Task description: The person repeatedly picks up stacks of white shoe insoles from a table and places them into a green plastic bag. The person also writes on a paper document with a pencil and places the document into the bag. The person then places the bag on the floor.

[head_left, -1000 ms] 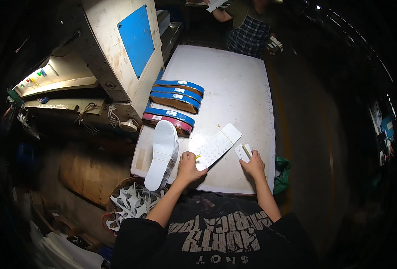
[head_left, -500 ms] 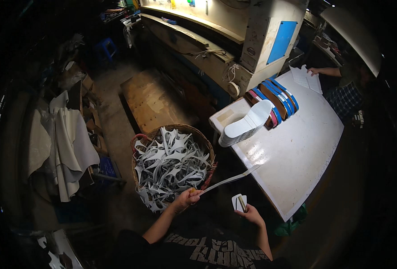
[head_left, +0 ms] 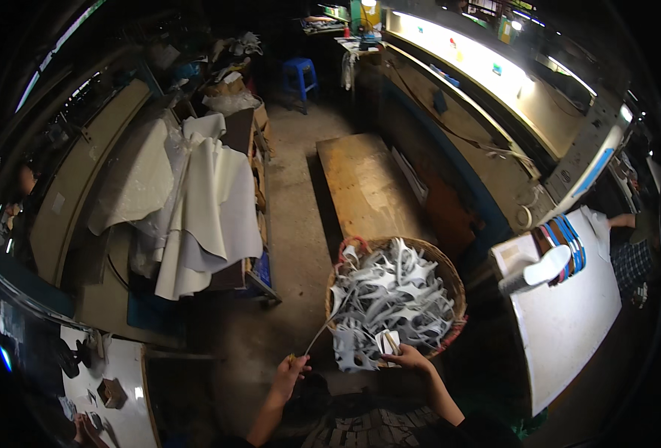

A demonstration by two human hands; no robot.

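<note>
At the lower left, a white surface (head_left: 132, 367) carries a small brown box (head_left: 111, 393), and another person's hands (head_left: 85, 429) show at the picture's lower edge. Farther in, large pale sheets (head_left: 214, 205) hang in folds beside a narrow strip of floor (head_left: 289, 179), at whose far end stands a blue stool (head_left: 300, 81).

Next comes the person's left hand (head_left: 288, 375), its fingers curled closed on the near end of a thin strip (head_left: 317, 334). A bit of yellow shows at the fingertips, too small to identify. The strip runs up and rightward from the fingers to the left side of a wicker basket (head_left: 461, 290), heaped with pale scraps (head_left: 397, 287); whether its far end touches them cannot be told.

Right of it, the right hand (head_left: 411, 358) pinches a small white piece (head_left: 383, 341) with a narrow tan bar (head_left: 394, 344) across it. The piece juts left beyond the fingers, in front of the scraps.

At the far right, a second surface (head_left: 569, 328) bears a white sole (head_left: 550, 264) beside blue-edged shapes (head_left: 571, 246).
</note>
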